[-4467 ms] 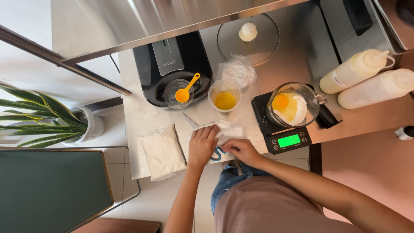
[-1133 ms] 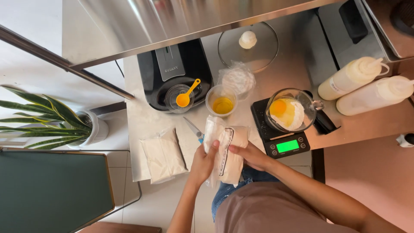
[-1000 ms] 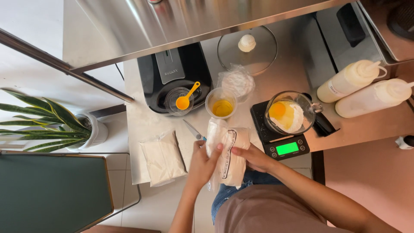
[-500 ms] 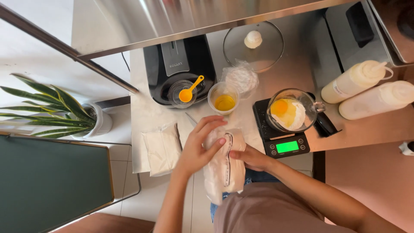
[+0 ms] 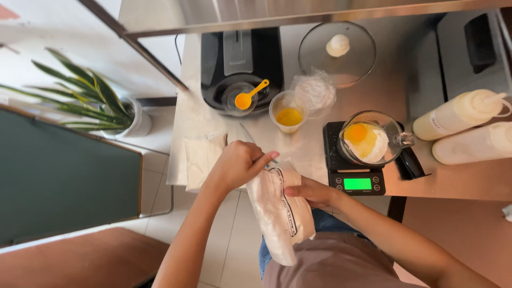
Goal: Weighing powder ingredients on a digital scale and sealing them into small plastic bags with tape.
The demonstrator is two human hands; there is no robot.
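Note:
My right hand (image 5: 312, 192) grips the side of a clear plastic bag of white powder (image 5: 280, 216), held upright over my lap at the counter's front edge. My left hand (image 5: 237, 164) is closed at the bag's top opening, pinching a thin utensil handle there. On the counter beyond stand a black digital scale (image 5: 354, 178) with a lit green display and a glass jug (image 5: 369, 141) on it holding white powder and a yellow yolk.
A small cup of yellow liquid (image 5: 288, 113), a crumpled plastic bag (image 5: 314, 90), a black appliance (image 5: 240, 64) with an orange scoop (image 5: 248, 98), a glass lid (image 5: 337, 53), two squeeze bottles (image 5: 461, 114), another flat powder bag (image 5: 201, 157). A potted plant (image 5: 98, 104) stands left.
The powder bag was lifted off the counter and brought down toward my lap. My left hand moved from the counter to the bag's top opening.

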